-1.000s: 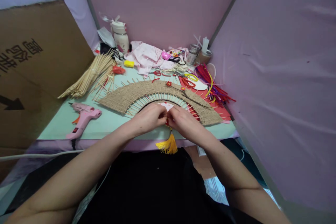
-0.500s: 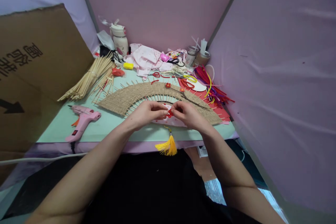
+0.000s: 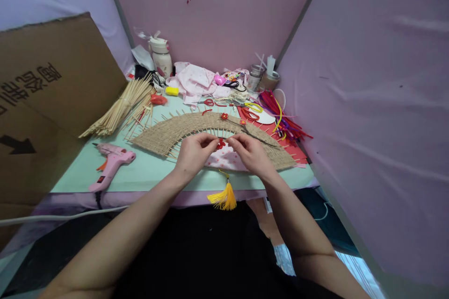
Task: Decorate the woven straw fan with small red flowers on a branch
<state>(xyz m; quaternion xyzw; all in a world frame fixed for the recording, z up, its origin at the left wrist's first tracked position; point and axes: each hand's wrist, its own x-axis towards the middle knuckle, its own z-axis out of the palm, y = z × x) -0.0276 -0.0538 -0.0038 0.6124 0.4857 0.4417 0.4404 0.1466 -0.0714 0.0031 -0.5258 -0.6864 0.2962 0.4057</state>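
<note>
The hands (image 3: 191, 154) (image 3: 250, 152) flank a flower (image 3: 220, 144) (bright red)

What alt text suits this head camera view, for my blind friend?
A left hand pinches a small red flower, the right hand close beside it, above red-dotted white fabric within a tan woven arc. A pink glue gun lies left; a yellow tassel is in front.

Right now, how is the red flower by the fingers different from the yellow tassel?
The flower is red; the tassel is yellow. The flower is small and compact, while the tassel is bigger, with long, loose threads. The flower is at the fingers of the left hand; no hand touches the tassel, which reaches past the table's front edge. Both are brightly coloured.
</note>
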